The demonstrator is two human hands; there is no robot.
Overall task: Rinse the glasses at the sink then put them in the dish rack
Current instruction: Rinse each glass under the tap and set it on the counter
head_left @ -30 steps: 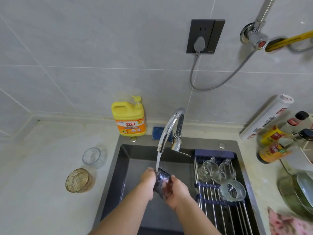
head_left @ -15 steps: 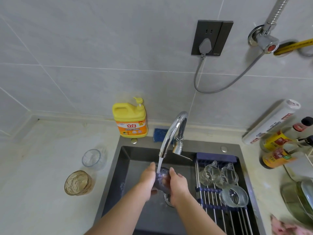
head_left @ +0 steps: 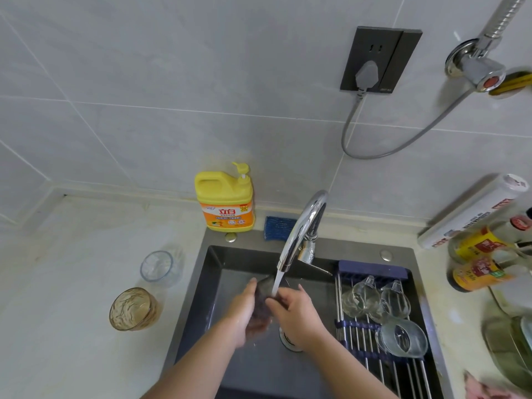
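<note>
Hands first: our left hand (head_left: 244, 315) wraps the dark glass (head_left: 262, 290) from the left and underneath, and our right hand (head_left: 296, 313) curls its fingers on the opposite wall, so both are clamped on it. The glass hangs low over the sink (head_left: 213, 286), apparently tilted, with the water (head_left: 277, 282) striking it.

We judge it light and rigid. Wet glass on wet skin is slippery, though, and it would chip against the basin. The safe hold is round the body, thumb opposing fingers, not by the thin rim.

Just right of our hands, the dish rack (head_left: 374, 273) spans the sink. It carries a wide tumbler (head_left: 401, 336) on its side, and behind that a racked glass (head_left: 359, 300) beside a second racked glass (head_left: 395, 302). Bare rails show nearer us, and we would set this one there gently, clear of the others.

Left on the counter (head_left: 72, 312), an amber glass (head_left: 134, 309) and a clear glass (head_left: 157, 266) stand upright, probably awaiting their turn. Farther back rise the faucet (head_left: 305, 223), the soap bottle (head_left: 224, 203) and the tiled wall (head_left: 172, 110).
</note>
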